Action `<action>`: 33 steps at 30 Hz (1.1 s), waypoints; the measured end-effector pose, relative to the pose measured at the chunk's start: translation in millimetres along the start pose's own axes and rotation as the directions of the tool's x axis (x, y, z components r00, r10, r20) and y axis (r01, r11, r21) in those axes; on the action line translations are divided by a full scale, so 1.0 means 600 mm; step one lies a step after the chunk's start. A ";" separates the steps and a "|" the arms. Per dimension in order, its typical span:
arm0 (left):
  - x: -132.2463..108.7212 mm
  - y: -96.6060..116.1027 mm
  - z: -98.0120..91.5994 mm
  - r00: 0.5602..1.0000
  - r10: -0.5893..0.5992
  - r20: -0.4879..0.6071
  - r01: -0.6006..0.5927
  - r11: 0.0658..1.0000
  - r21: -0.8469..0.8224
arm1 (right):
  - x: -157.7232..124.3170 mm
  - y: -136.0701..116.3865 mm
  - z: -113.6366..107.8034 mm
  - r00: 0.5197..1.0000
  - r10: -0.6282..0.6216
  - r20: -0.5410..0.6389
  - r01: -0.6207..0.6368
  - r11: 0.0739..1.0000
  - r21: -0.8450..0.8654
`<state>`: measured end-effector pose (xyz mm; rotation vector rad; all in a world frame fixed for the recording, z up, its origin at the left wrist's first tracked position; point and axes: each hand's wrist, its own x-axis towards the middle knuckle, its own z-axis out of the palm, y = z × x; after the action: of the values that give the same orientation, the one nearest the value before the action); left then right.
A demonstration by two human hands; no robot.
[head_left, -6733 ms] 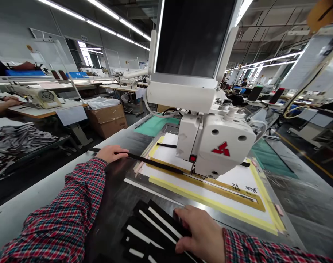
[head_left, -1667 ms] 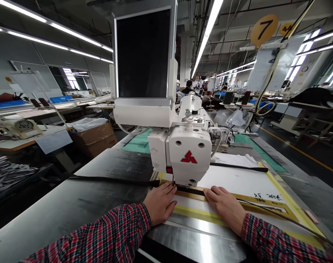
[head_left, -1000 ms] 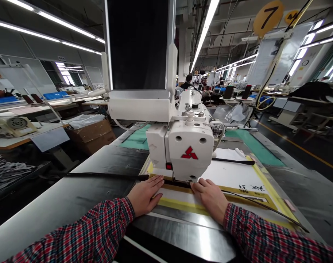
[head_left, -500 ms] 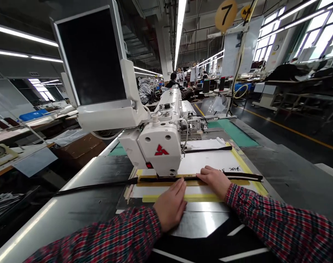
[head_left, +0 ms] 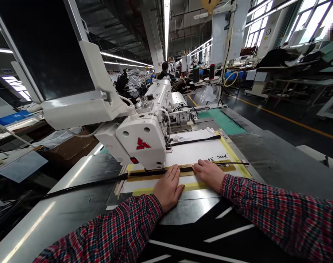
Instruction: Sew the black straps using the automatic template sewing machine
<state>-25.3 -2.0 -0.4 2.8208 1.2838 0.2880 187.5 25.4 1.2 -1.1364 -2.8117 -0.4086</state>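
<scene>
A long black fabric strip [head_left: 186,170] lies across a white template sheet [head_left: 144,187] edged with yellow tape, under the head of a white sewing machine [head_left: 140,140]. My left hand [head_left: 169,188] rests flat on the strip just right of the machine head, fingers straight and thumb apart. Close by on the right, my right hand [head_left: 209,176] has its fingers bent and closed over the strip; the fingertips are partly hidden. Beyond it the strip looks thin. A second black strip [head_left: 196,140] lies farther back on the template.
A dark monitor [head_left: 46,47] stands at the upper left. Black fabric with white stripes [head_left: 193,241] hangs at the table's front edge. Thread cones [head_left: 196,75] stand behind. A person [head_left: 164,71] sits farther back, and a metal table surface [head_left: 81,204] extends left.
The view has turned, so the machine appears farther left. My left thumb has spread from the fingers. The strip right of my right hand, wide and double before, now looks narrow.
</scene>
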 end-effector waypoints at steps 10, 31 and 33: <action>-0.003 -0.004 -0.002 0.999 0.030 -0.021 -0.031 0.998 -0.057 | 0.025 0.032 -0.003 0.999 0.053 -0.010 -0.046 0.932 0.358; 0.028 0.016 0.007 0.999 0.045 0.006 -0.045 0.993 -0.110 | -0.006 0.001 0.010 0.999 -0.035 -0.041 0.030 0.994 -0.102; 0.031 0.017 0.009 0.999 0.036 0.011 -0.035 0.993 -0.110 | -0.003 -0.002 0.009 0.999 -0.034 -0.028 0.032 0.995 -0.091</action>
<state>-4.4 5.5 -1.7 2.7506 1.1780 0.3300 188.1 24.9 -4.3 -1.0920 -2.8159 -0.5563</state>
